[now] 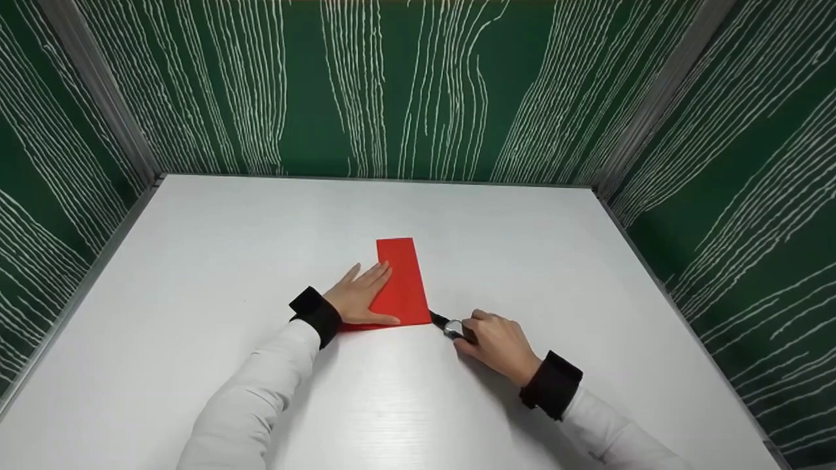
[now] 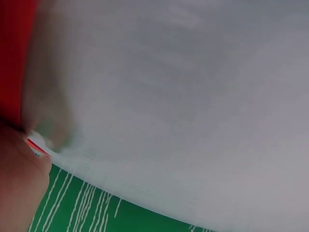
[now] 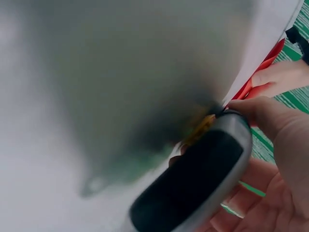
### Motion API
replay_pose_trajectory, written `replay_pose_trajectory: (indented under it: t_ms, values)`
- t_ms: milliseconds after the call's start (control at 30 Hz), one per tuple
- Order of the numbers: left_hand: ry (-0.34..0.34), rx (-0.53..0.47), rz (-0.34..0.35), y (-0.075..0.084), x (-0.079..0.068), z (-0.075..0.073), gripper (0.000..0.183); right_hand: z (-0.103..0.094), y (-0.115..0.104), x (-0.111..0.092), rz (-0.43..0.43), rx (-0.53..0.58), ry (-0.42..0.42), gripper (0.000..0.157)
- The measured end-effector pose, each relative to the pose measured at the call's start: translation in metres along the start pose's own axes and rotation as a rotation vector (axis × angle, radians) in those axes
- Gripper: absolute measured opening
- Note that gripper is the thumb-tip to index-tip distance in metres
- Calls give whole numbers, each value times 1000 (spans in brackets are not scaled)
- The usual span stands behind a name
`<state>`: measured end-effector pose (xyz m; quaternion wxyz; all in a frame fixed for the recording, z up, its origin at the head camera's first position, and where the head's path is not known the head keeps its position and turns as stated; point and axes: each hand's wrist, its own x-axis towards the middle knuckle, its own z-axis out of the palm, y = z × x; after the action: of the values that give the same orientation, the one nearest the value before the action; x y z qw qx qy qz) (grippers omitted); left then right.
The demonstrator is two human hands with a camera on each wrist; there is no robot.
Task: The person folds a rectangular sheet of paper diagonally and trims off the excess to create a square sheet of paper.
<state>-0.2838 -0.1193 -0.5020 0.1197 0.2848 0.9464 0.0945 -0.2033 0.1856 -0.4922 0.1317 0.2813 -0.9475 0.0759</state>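
A red folded sheet (image 1: pixel 405 287), seemingly paper, lies on the white table. My left hand (image 1: pixel 361 297) rests on its left part with fingers spread; in the left wrist view only a bit of that hand (image 2: pixel 21 181) and a red strip (image 2: pixel 12 58) appear at the left edge. Just right of the sheet's lower corner, my right hand (image 1: pixel 499 343) grips a black and silver tape measure (image 1: pixel 452 328). The right wrist view shows its rounded body (image 3: pixel 190 181) close up, with a short yellow strip (image 3: pixel 202 129) at its mouth. A dark piece reaches from it to the sheet's corner.
The white tabletop (image 1: pixel 261 215) reflects light and has grey metal edges. Green panels (image 1: pixel 418 91) with wavy white lines stand behind it and on both sides. Black bands circle both wrists, over white sleeves (image 1: pixel 251 391).
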Motion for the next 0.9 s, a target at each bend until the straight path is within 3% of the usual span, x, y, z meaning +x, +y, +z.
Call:
replay_pose_trajectory:
  t_ms: [200,667,900]
  values:
    - [-7,0,-6,-2,3,3,109,1,5,6,-6,9,-11,23]
    - [-2,-7,0,-5,5,4,110,0,1,13,24,23,-12,32]
    - [-14,-16,-5,-6,4,4,111,2,-4,13,33,14,-15,28]
